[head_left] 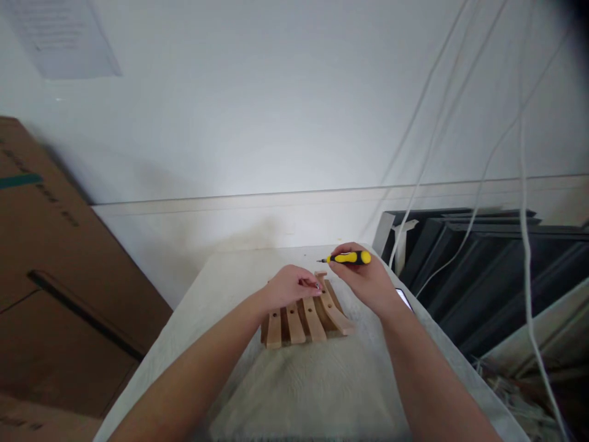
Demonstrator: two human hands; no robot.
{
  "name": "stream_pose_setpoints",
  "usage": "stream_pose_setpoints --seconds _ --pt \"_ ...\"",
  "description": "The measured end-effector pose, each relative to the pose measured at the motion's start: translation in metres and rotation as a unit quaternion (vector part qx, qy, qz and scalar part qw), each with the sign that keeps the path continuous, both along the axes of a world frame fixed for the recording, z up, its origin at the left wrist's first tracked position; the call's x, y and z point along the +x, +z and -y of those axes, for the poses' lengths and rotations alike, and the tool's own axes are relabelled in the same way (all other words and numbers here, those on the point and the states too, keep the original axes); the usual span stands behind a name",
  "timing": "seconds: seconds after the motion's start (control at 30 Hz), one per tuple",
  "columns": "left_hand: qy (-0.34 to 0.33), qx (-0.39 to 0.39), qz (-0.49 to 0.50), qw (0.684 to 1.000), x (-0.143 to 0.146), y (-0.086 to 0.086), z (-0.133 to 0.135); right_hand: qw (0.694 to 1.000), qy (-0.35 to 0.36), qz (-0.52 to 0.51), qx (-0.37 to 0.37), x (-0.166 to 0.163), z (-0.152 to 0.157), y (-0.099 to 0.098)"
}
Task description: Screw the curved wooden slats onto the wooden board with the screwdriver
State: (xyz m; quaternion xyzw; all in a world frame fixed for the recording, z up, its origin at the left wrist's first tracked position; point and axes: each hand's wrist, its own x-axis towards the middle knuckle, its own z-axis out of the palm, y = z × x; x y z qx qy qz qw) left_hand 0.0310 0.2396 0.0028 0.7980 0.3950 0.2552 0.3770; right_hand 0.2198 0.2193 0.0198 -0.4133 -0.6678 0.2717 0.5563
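My right hand (356, 276) is closed around a yellow and black screwdriver (352, 258), its tip pointing left. A wooden piece with several curved slats (297, 325) lies on the cloth-covered table, and dark round holes show in the slats. Over the far part of the slats, my left hand (294, 287) is closed in a pinch. A tiny shiny bit shows at its fingertips, too small to name. The screwdriver tip is apart from the wood, a little beyond the left fingertips. Part of the slats is hidden under my left hand.
A phone (405, 299) lies at the table's right edge, partly behind my right wrist. Large cardboard boxes (59, 276) stand at left. Dark metal panels (497, 276) lean at right, with white cables (524, 245) hanging before them. A white wall (276, 123) closes off the back.
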Motion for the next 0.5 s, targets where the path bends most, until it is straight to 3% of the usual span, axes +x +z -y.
stream_pose_setpoints --seconds 0.17,0.3,0.5 --pt "-0.076 0.031 -0.094 0.992 0.022 -0.003 -0.009 0.994 -0.018 -0.071 -0.077 0.011 -0.009 -0.014" --pt "-0.095 0.070 -0.130 0.984 0.032 -0.010 -0.012 0.984 -0.031 -0.132 -0.114 0.019 -0.017 -0.027" --pt "-0.099 0.071 -0.149 0.981 0.034 -0.018 -0.015 0.989 -0.085 -0.059 -0.107 0.022 -0.025 -0.036"
